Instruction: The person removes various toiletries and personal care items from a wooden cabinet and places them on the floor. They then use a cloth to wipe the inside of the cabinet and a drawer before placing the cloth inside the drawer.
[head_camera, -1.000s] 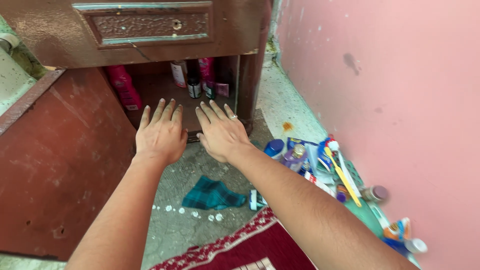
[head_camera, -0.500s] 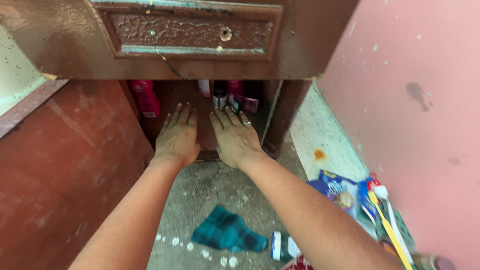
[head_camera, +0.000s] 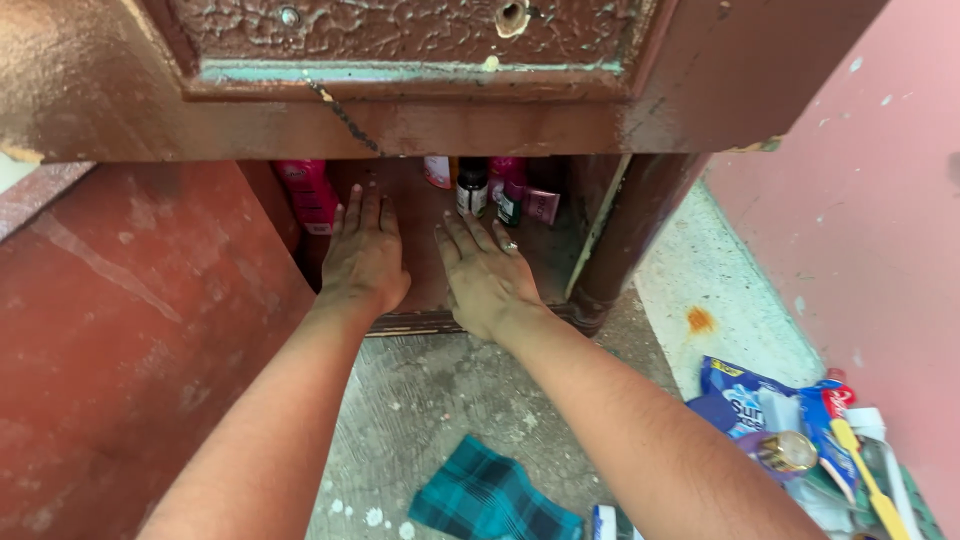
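Resting: both hands flat, palms down, holding nothing
Cabinet (head_camera: 420, 100): brown, open shelf (head_camera: 425, 280) below
Left hand (head_camera: 362, 258): fingers spread on shelf
Right hand (head_camera: 487, 275): just beside left
Bottles (head_camera: 471, 187): at shelf back
Cloth (head_camera: 490, 498): floor before cabinet

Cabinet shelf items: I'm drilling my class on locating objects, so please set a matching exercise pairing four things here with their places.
Things:
1. pink bottle
2. dark small bottle
3. teal checked cloth
4. yellow toothbrush

Places:
A. on the concrete floor between the forearms
B. in the pile by the pink wall
C. left end of the shelf, beside the left hand
D. back of the shelf, beyond the right hand

Pairs: 1-C, 2-D, 3-A, 4-B
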